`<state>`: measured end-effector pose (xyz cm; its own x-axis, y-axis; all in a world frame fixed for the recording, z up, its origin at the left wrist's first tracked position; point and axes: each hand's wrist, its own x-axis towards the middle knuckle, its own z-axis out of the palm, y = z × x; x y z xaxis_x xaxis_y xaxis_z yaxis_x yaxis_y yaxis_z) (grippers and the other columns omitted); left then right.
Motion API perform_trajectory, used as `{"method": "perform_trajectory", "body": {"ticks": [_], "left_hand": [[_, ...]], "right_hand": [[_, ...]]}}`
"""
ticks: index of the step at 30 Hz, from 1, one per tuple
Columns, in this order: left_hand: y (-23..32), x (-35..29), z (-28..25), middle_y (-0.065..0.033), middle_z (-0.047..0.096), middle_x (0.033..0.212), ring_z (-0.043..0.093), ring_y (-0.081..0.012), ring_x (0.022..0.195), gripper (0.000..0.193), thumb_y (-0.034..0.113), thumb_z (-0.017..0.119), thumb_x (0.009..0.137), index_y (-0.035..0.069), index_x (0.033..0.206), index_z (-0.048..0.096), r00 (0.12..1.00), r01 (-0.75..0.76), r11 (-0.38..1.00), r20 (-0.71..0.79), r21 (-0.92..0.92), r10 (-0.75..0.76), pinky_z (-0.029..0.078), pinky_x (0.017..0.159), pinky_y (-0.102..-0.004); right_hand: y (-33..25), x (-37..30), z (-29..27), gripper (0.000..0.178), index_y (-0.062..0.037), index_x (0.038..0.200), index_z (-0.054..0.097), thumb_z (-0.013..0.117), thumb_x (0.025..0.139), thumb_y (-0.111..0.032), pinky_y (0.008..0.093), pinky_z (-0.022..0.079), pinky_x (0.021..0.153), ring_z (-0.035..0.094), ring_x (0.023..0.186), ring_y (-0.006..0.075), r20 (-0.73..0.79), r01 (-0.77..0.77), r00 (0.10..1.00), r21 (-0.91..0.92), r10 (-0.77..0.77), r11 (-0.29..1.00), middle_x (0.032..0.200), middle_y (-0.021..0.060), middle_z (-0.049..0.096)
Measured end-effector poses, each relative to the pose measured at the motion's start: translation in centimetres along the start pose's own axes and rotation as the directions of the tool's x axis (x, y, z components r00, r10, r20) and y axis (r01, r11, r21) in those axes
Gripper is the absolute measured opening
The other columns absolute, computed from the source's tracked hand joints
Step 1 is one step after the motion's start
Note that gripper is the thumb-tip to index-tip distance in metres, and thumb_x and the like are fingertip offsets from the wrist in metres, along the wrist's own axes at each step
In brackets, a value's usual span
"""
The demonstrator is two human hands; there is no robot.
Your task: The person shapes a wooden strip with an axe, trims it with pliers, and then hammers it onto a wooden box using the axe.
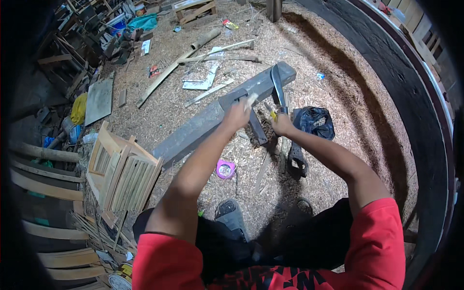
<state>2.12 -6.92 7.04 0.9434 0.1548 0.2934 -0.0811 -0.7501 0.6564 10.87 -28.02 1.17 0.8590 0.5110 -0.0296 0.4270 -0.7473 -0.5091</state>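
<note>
My right hand (282,125) is closed round the handle of a machete (277,83), whose wide dark blade points up and away over a thick grey wooden beam (198,126). A small yellow item (273,115) shows at the same hand's fingers; its kind is unclear. Over the beam, my left hand (236,116) is closed on a short pale piece of wood (251,100), slightly blurred. Below the hands, a dark wooden block (257,129) leans against the beam's near side.
A pink tape measure (225,169) lies on the shavings-strewn ground before my sandal (231,215). Stacked wooden frames (126,176) stand at left. A black plastic bag (314,122) and a hollow dark piece (297,162) lie at right. Wood strips (166,83) are scattered beyond the beam.
</note>
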Motion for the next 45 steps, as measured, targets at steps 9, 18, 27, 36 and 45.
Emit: {"method": "perform_trajectory", "body": {"ticks": [9, 18, 27, 36, 45], "left_hand": [[-2.7, -5.1, 0.7, -0.0319, 0.065, 0.102, 0.062, -0.05, 0.096, 0.044, 0.028, 0.049, 0.098, 0.008, 0.136, 0.043, 0.951, 0.215, 0.968, 0.199, 0.126, -0.237, 0.05, 0.082, -0.0572], [-7.9, -3.0, -2.3, -0.0192, 0.056, 0.124, 0.057, -0.0433, 0.112, 0.04, 0.022, 0.051, 0.096, 0.013, 0.135, 0.048, 0.97, 0.131, 0.968, 0.172, 0.216, -0.169, 0.049, 0.092, -0.0514], [-11.6, -6.3, -1.8, -0.0118, 0.054, 0.13, 0.05, -0.0303, 0.126, 0.035, 0.016, 0.055, 0.093, 0.016, 0.128, 0.057, 0.94, 0.29, 0.822, 0.017, 0.489, -0.342, 0.039, 0.102, -0.0537], [-7.4, -3.5, 1.5, -0.0121, 0.057, 0.12, 0.053, -0.0322, 0.117, 0.034, 0.014, 0.061, 0.087, 0.01, 0.121, 0.059, 0.98, 0.199, 0.913, -0.08, 0.355, -0.183, 0.038, 0.098, -0.0505], [9.0, 5.8, 15.7, -0.0161, 0.065, 0.101, 0.06, -0.0356, 0.102, 0.017, 0.011, 0.059, 0.088, 0.005, 0.103, 0.064, 0.918, -0.394, 0.903, -0.133, -0.172, 0.375, 0.046, 0.087, -0.0479]], "right_hand": [[-3.1, 0.6, 3.7, 0.033, 0.0033, 0.095, 0.065, 0.065, 0.09, -0.029, 0.0489, 0.049, 0.087, 0.061, 0.097, 0.0433, -0.095, 0.029, 0.995, -0.125, -0.042, 0.992, 0.101, 0.0304, 0.063], [-8.4, 3.2, 4.1, 0.057, 0.0075, 0.119, 0.045, 0.07, 0.087, -0.032, 0.0513, 0.048, 0.09, 0.057, 0.103, 0.049, -0.011, 0.047, 0.999, -0.106, -0.049, 0.993, 0.116, 0.0354, 0.051], [-15.0, 1.4, 7.1, 0.064, 0.0049, 0.129, 0.042, 0.07, 0.081, -0.026, 0.0554, 0.033, 0.107, 0.039, 0.131, 0.0443, -0.125, 0.135, 0.973, -0.373, -0.194, 0.918, 0.135, 0.0294, 0.042], [-10.9, 2.4, 4.0, 0.047, 0.0033, 0.122, 0.048, 0.063, 0.08, -0.012, 0.0539, 0.034, 0.104, 0.042, 0.128, 0.0447, -0.236, 0.269, 0.923, -0.172, -0.304, 0.948, 0.131, 0.0289, 0.046], [8.3, -1.4, -9.2, 0.019, 0.0014, 0.103, 0.056, 0.059, 0.088, -0.01, 0.0464, 0.044, 0.085, 0.055, 0.095, 0.0394, -0.588, 0.119, 0.808, 0.087, -0.046, 0.989, 0.096, 0.0217, 0.056]]}}
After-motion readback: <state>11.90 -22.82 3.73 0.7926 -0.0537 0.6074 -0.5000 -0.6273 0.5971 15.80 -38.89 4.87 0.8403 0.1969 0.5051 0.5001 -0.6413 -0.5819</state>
